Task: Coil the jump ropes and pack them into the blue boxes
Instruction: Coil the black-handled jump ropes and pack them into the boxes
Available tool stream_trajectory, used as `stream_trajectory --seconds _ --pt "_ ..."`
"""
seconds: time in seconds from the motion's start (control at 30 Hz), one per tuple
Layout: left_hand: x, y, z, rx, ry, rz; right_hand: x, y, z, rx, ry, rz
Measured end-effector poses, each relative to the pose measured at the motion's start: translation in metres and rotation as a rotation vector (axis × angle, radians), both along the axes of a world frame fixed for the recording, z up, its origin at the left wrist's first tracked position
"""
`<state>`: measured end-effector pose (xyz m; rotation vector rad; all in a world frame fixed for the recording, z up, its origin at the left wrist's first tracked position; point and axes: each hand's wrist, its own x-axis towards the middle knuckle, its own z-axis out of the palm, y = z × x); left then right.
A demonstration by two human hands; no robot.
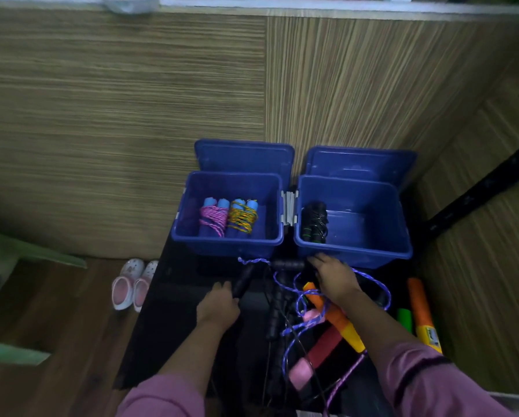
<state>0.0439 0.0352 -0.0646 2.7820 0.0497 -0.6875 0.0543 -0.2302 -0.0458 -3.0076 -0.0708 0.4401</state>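
- Blue boxes: two, side by side at the far edge of a black table (174,320), lids open and leaning back against the wood-grain wall (116,115).
- Left blue box (226,240): two coiled ropes with pale blue handles, one pink-cord bundle (212,219) and one yellow-cord bundle (242,218), lying parallel, long axes running toward the wall.
- Right blue box (354,251): one coiled black rope (314,221) at its left side, same axis.
- Loose on the table in front of the boxes: a tangle of purple cord (294,284), black handles, two orange-and-yellow handles (336,317), pink handles (300,371), one green piece (405,317).
- Left hand (219,305): fingers curled round a black handle (243,281) that points up and right toward the left box.
- Right hand (333,278): palm down on the tangle just before the right box; whether its fingers grasp anything cannot be told.
- Another black handle (288,264) lies crosswise between the hands.
- Floor: brown wood; one pair of pink-and-white shoes (135,284) left of the table.
- Green chair (17,251) at the left edge.
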Motion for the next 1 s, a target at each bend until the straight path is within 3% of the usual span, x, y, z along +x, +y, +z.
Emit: stream_trajectory --seconds 0.2,0.4,0.57,0.8,1.0 --pt "0.003 -0.002 -0.004 -0.079 -0.017 -0.008 0.008 0.000 -0.006 -0.182 -0.024 0.048" --pt "0.001 0.000 -0.004 -0.185 -0.047 -0.049 0.005 0.002 -0.006 -0.212 -0.077 0.056" --pt "0.001 0.003 -0.003 -0.386 -0.027 -0.024 0.008 0.002 -0.005 -0.268 -0.064 0.085" --pt "-0.004 0.008 -0.006 -0.477 -0.020 0.057 0.008 0.000 -0.009 -0.294 -0.056 0.071" --pt "-0.007 0.008 -0.009 -0.487 -0.014 0.075 0.006 -0.010 -0.009 -0.155 -0.317 0.154"
